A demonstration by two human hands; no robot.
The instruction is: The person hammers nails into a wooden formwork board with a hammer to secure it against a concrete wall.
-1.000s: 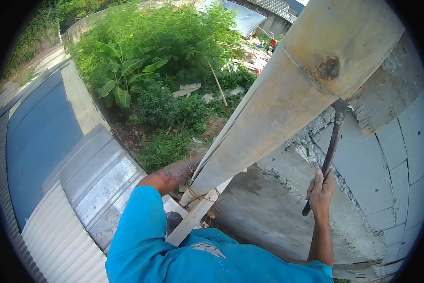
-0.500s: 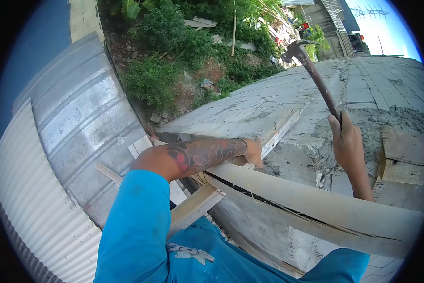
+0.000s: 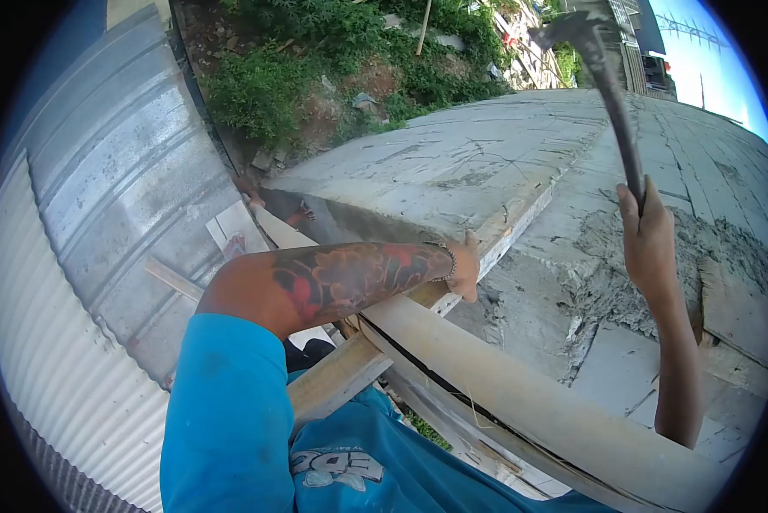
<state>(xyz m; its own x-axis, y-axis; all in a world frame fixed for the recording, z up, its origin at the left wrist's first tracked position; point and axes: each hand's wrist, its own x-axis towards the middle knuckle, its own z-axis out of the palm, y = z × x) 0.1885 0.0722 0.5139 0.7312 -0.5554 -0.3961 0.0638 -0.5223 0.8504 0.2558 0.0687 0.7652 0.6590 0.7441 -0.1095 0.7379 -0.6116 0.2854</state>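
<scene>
A claw hammer (image 3: 617, 111) is raised at the upper right, its head blurred by motion. My right hand (image 3: 649, 232) is closed round the lower end of its handle. Toward the middle, my left hand (image 3: 463, 268) grips a long wooden board (image 3: 525, 224) that runs along the edge of the grey block wall (image 3: 452, 162). Part of the left fingers is hidden behind the board. Below my left forearm, a thick pale bamboo pole (image 3: 521, 368) with a dark split crosses in front of me. A wooden beam (image 3: 341, 380) meets it near my body.
Metal roofing sheets (image 3: 127, 188) and white corrugated roofing (image 3: 67, 342) lie to the left. Another person's limb (image 3: 249, 190) shows beyond my forearm. Rough mortar (image 3: 606, 256) and wooden boards (image 3: 739, 299) are at the right. Bushes (image 3: 260, 103) grow on lower ground beyond.
The hammer and my right hand have moved slightly right, with more of the forearm showing. My left hand keeps its hold on the board. The view has tilted down a little.
</scene>
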